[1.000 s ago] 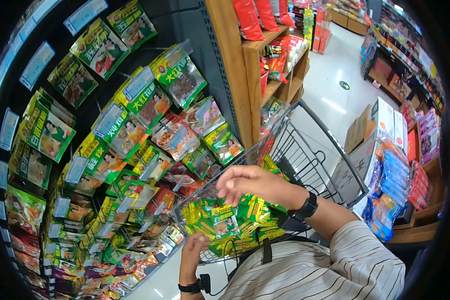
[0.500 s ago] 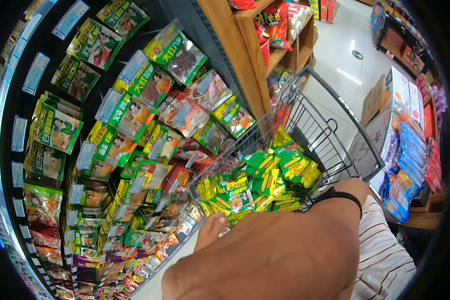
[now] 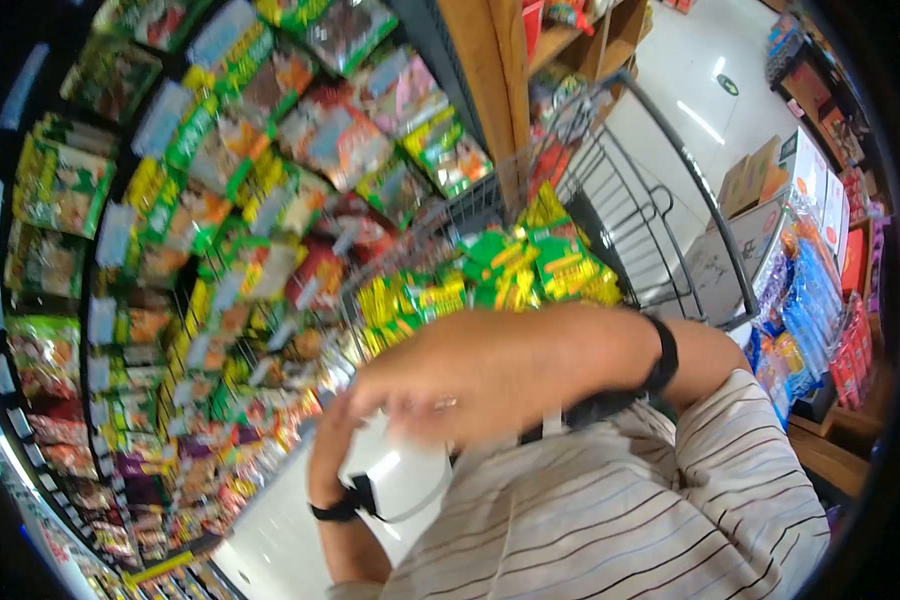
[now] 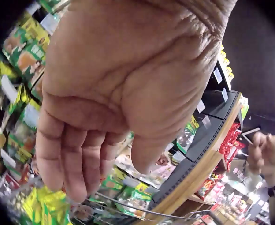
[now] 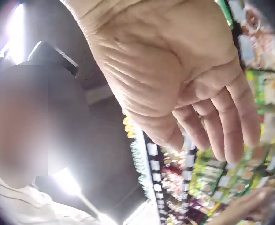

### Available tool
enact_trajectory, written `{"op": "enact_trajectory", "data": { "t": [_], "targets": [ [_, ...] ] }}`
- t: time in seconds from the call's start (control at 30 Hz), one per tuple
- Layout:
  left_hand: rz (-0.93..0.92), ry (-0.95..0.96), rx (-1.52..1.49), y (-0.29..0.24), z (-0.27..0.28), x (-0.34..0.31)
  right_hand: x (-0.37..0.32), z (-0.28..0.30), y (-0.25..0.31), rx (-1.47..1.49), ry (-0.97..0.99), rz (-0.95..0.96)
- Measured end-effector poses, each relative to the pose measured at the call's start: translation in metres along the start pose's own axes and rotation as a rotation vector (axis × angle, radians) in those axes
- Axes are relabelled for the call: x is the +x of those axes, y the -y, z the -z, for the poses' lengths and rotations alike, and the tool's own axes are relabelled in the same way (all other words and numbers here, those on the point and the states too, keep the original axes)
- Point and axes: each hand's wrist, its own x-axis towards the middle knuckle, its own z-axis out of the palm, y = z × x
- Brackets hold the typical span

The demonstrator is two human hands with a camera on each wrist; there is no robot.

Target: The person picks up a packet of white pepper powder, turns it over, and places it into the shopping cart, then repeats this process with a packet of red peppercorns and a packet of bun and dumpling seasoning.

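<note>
My right hand (image 3: 480,370) stretches across in front of my body, blurred in the head view, its fingers overlapping my left hand (image 3: 332,440) there. In the right wrist view the right palm (image 5: 175,70) faces the camera, fingers loosely bent with nothing in them. The left palm (image 4: 123,79) is likewise bare in the left wrist view, its fingers relaxed and slightly bent. Just beyond the hands stands a wire shopping cart (image 3: 692,165). In it lies a heap of green and yellow spice packets (image 3: 530,262), its near part hidden by the right hand.
To the left, a rack of hanging spice packets (image 3: 210,150) curves alongside the cart. A wooden shelf post (image 3: 485,80) stands at its end. Boxes (image 3: 810,180) and blue bagged goods (image 3: 810,290) line the right side. Pale floor (image 3: 300,520) shows below the rack.
The right arm, large and close to the camera half a second ago, has drawn back, and its hand now overlaps the left. The head view has shifted, with the rack higher and further left.
</note>
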Motion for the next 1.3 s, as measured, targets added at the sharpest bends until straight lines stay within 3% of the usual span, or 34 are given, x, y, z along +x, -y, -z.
{"op": "enact_trajectory", "data": {
  "t": [0.07,0.13,0.2,0.3,0.4,0.57,0.83,0.93,1.3],
  "targets": [
    [-0.004,-0.072,0.145,0.012,0.022,-0.016,-0.019,0.011,-0.038,-0.101,-0.031,-0.220],
    [0.018,-0.144,0.204,0.008,0.030,-0.024,-0.044,0.014,-0.067,0.269,-0.323,-0.525],
    [0.006,-0.200,0.106,0.000,0.017,-0.025,-0.064,0.024,-0.086,0.195,-0.482,-0.594],
    [0.058,-0.094,0.036,0.026,-0.010,0.000,-0.093,0.021,-0.104,0.417,-0.648,-0.660],
    [0.058,-0.001,0.011,0.036,-0.048,0.023,-0.110,0.013,-0.116,0.413,-0.663,-0.766],
    [-0.008,0.095,0.140,0.063,-0.084,0.060,-0.125,-0.002,-0.130,0.502,-0.681,-0.797],
    [0.172,0.189,0.360,0.125,-0.109,0.129,-0.133,-0.017,-0.140,0.577,-0.701,-0.886],
    [0.392,0.163,0.211,0.123,-0.109,0.141,-0.135,-0.018,-0.145,0.590,-0.704,-0.882],
    [0.476,0.110,-0.051,0.154,-0.112,0.157,-0.128,-0.021,-0.154,0.592,-0.686,-0.919]
  ]
}}
